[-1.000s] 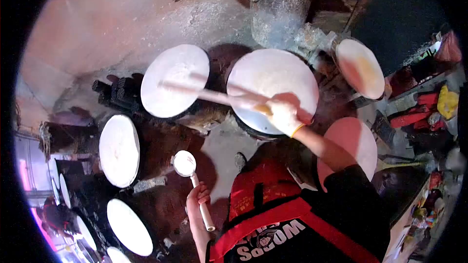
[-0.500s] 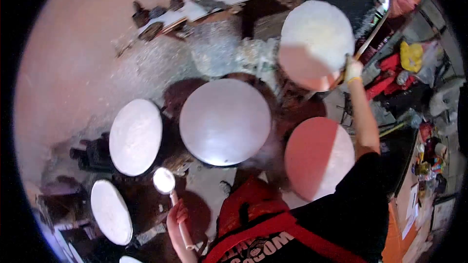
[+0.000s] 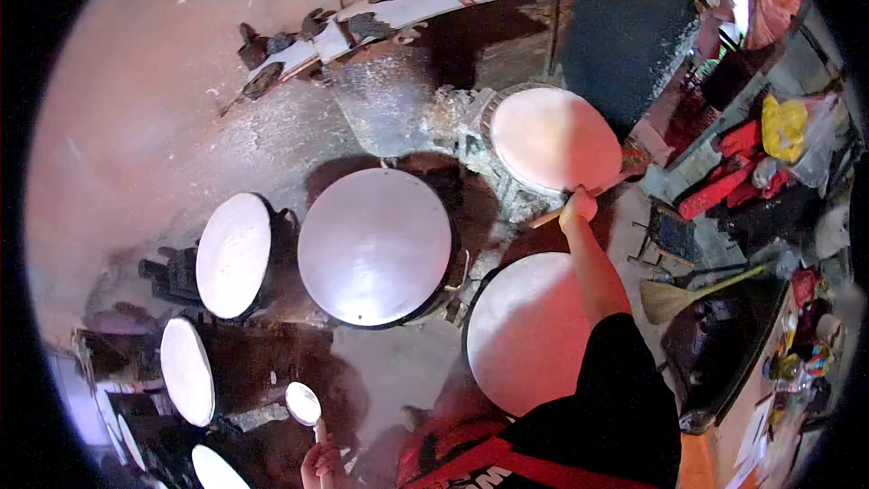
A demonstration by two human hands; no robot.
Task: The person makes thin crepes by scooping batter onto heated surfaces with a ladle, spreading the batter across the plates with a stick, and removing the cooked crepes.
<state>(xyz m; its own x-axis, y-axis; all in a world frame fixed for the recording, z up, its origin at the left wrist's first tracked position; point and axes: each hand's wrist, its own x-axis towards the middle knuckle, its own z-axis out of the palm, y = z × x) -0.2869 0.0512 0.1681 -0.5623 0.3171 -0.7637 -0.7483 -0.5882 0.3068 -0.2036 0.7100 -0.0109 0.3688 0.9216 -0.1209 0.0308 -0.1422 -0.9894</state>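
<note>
My left hand [image 3: 321, 464] is closed round the pale handle of a ladle [image 3: 303, 404], its round bowl bright white. My right hand [image 3: 579, 208] grips a wooden stick [image 3: 547, 218] beside the near edge of a round pale disc [image 3: 543, 131]. That disc lies on a thick, ribbed round support, and a red shadow covers part of it. Whether the stick touches the disc, I cannot tell. Below my right forearm is another large pale disc [image 3: 511, 335], partly hidden by my sleeve. A smooth grey round plate [image 3: 374, 246] sits in the middle.
Several white discs, including one upright-looking disc [image 3: 233, 255], stand at the left. A white shelf [image 3: 407, 14] with dark objects runs along the back wall. A broom [image 3: 670, 299], red cloth [image 3: 724, 186] and a yellow bag [image 3: 783, 127] are at the right.
The view has shifted. My right hand has moved left and down with the stick; the disc beside it now appears lower and flatter. My left hand and the ladle appear lower.
</note>
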